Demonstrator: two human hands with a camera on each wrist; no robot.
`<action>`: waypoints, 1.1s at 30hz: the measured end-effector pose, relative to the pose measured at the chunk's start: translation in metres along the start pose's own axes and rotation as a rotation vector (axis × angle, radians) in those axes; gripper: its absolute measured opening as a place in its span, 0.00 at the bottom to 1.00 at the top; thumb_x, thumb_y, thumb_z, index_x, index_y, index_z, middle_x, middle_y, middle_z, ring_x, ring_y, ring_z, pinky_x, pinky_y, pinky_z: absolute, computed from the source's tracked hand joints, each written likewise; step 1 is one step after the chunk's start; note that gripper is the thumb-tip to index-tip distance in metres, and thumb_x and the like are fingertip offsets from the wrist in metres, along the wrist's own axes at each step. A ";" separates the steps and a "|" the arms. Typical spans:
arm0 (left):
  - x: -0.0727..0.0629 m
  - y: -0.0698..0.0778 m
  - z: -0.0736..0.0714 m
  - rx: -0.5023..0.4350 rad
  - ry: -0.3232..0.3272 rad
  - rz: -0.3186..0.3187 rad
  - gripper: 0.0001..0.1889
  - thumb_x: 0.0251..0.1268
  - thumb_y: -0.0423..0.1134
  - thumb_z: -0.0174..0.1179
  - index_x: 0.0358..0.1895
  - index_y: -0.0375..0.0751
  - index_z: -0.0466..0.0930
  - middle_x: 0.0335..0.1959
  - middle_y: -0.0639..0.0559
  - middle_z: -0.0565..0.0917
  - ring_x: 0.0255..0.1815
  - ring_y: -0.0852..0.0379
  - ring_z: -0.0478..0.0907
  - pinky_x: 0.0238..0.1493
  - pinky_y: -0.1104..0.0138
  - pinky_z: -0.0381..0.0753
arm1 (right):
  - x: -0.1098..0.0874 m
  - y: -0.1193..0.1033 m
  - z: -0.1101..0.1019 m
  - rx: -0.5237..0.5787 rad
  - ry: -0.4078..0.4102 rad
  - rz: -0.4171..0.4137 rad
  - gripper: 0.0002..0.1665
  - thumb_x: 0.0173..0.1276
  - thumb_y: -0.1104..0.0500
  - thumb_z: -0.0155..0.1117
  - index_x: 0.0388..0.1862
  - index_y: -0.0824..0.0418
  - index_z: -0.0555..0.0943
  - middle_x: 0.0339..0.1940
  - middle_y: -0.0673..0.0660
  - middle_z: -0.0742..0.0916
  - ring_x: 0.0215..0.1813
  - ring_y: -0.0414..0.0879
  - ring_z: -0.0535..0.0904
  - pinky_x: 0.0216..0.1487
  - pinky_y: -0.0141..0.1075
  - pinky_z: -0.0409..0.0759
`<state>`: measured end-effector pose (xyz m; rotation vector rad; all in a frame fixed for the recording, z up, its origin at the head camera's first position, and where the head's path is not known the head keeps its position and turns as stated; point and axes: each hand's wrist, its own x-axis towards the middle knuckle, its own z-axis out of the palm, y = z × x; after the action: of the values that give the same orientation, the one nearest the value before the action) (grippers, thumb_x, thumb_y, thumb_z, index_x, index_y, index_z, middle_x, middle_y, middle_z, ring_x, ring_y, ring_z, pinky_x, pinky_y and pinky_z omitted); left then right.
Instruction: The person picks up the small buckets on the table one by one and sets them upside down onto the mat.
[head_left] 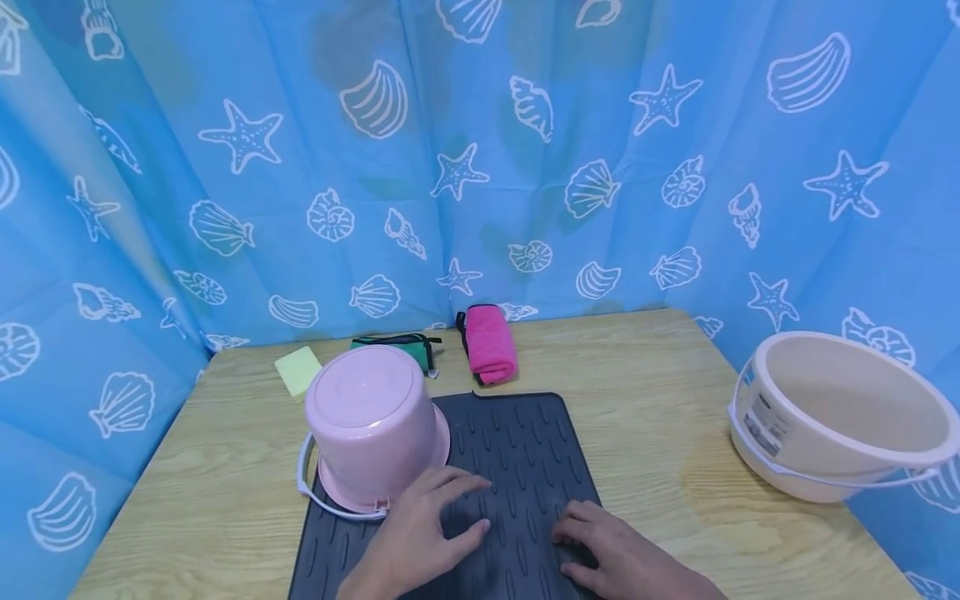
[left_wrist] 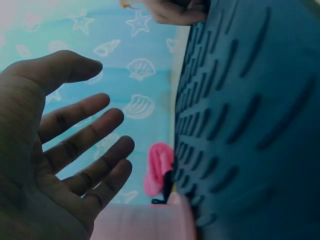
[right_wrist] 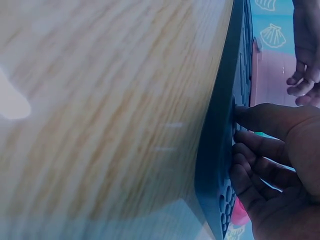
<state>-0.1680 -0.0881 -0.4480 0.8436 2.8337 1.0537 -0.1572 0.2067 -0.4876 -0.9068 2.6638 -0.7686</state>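
1. Pink bucket [head_left: 375,433]: inverted on the left part of the mat [head_left: 525,433]; its handle [head_left: 303,471] lies lowered around the near left side.
2. Left hand [head_left: 420,529]: near the bucket, above the mat; fingers spread, thumb well apart, grasping nothing.
3. Right hand [head_left: 611,546]: at the mat's right side; fingers bent, thumb apart, fingertips at the mat surface, nothing grasped.
4. Cream bucket [head_left: 780,425]: mouth up, at the table's [head_left: 652,375] right edge.
5. Pink cloth [head_left: 491,343]: beyond the mat.

We cannot tell the wider room; we see a curtained-off tabletop, a blue seashell-print curtain [head_left: 495,217] around a wood-grain table [head_left: 652,400] with household wares: ridged mat [head_left: 525,467], cream bucket [head_left: 765,433].
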 end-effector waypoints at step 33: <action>-0.015 -0.036 0.047 -0.066 -0.085 -0.023 0.08 0.62 0.52 0.68 0.43 0.61 0.86 0.45 0.71 0.77 0.47 0.64 0.71 0.49 0.60 0.77 | -0.008 -0.004 -0.015 -0.012 0.062 -0.016 0.12 0.71 0.51 0.67 0.51 0.50 0.84 0.45 0.40 0.78 0.46 0.34 0.74 0.45 0.35 0.80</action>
<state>-0.1640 -0.0891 -0.5087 0.8273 2.7163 1.0757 -0.1545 0.2152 -0.4730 -0.9222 2.7209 -0.7983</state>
